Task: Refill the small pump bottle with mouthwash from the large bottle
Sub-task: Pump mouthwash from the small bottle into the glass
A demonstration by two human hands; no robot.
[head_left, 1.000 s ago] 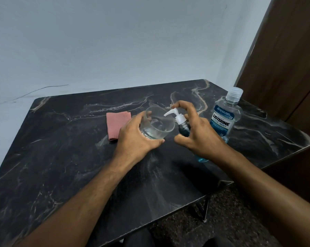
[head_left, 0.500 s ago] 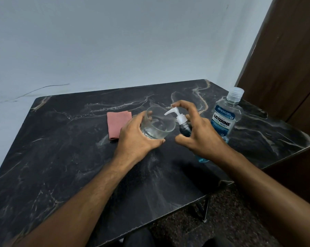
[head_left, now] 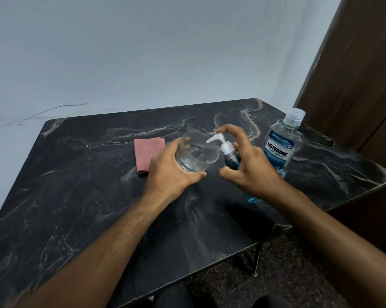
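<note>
We are holding the small pump bottle (head_left: 231,160) upright near the middle of the black marble table (head_left: 76,207), our right hand (head_left: 252,167) curling round its dark body, the thumb in front and the forefinger arching over the white pump head (head_left: 220,142). The nozzle is pointing left, over the rim of a clear glass bowl (head_left: 198,155). What is in the small bottle looks dark; how full it is we cannot tell. Our left hand (head_left: 172,170) is gripping the bowl, thumb under its near side and fingers wrapping its far wall, tilting it towards the pump. A little clear liquid seems to be lying in the bowl's bottom. Just right of our right hand the large mouthwash bottle (head_left: 280,147) is standing upright with its clear ribbed cap on, close to the table's right edge. Its blue label is reading "LISTERINE COOL MINT", and blue liquid is showing low in it, below our wrist. Left of the bowl a folded pink cloth (head_left: 146,152) is lying flat on the table, partly behind our left hand.
</note>
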